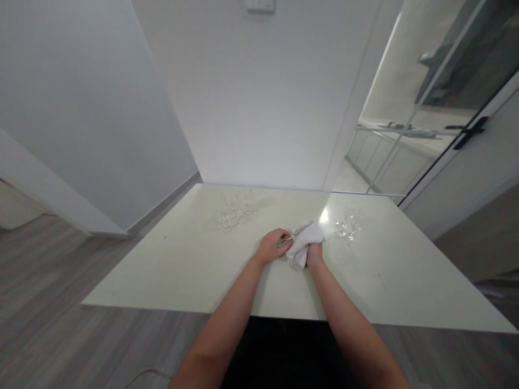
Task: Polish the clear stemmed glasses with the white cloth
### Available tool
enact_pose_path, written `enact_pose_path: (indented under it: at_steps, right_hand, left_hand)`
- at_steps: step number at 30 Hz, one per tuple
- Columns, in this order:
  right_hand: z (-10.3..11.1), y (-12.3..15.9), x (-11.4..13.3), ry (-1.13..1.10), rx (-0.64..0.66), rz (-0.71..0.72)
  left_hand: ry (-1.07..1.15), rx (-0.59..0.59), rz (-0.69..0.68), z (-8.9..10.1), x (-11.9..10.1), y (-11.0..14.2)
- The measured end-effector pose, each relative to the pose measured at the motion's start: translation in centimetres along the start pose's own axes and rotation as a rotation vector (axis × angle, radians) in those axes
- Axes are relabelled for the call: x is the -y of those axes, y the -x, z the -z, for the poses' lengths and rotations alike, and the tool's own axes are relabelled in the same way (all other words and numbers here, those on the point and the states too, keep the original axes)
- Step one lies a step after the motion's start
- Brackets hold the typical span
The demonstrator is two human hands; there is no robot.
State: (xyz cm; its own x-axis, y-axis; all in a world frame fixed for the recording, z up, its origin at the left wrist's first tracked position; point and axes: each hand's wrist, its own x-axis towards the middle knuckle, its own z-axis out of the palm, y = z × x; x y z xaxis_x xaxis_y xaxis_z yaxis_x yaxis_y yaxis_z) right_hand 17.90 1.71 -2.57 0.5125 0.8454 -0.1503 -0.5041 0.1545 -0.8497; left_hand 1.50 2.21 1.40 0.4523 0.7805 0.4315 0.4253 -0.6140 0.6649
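Observation:
My left hand (271, 246) is closed around a small clear glass-like piece (284, 241); its exact kind is hard to make out. A white cloth (305, 242) is bunched against the right side of that piece. My right hand (314, 254) is closed on the cloth, with most of its fingers hidden under the folds. Both hands meet just above the middle of the white table (174, 275). Left of them lies a group of clear, shiny pieces (233, 212). Another cluster of clear pieces (348, 226) sits right of the cloth.
A white wall (259, 108) with a switch (260, 5) stands along the table's far edge. To the right is a glass-paned door (401, 129), and a white door with a black handle (470, 132). Grey wood-look floor (44, 275) surrounds the table. A thin cable (148, 371) lies on it.

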Motion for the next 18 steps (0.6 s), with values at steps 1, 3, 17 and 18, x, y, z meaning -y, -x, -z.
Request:
enact_pose_path:
  at_steps: [1, 3, 17, 18]
  right_hand:
    - [0.0, -0.2, -0.1, -0.012, -0.004, -0.012]
    - [0.1, -0.5, -0.2, 0.008, 0.024, 0.008]
    - [-0.4, 0.3, -0.2, 0.058, 0.186, 0.087]
    - [-0.2, 0.2, -0.1, 0.065, 0.181, 0.095]
  left_hand:
    - [0.018, -0.004, 0.01, -0.1, -0.1, 0.0]
    - [0.109, -0.018, 0.071, -0.2, -0.1, -0.1]
    - [0.217, -0.28, 0.2, 0.2, 0.3, 0.3]
    - [0.191, -0.272, 0.205, 0.1, 0.3, 0.2]
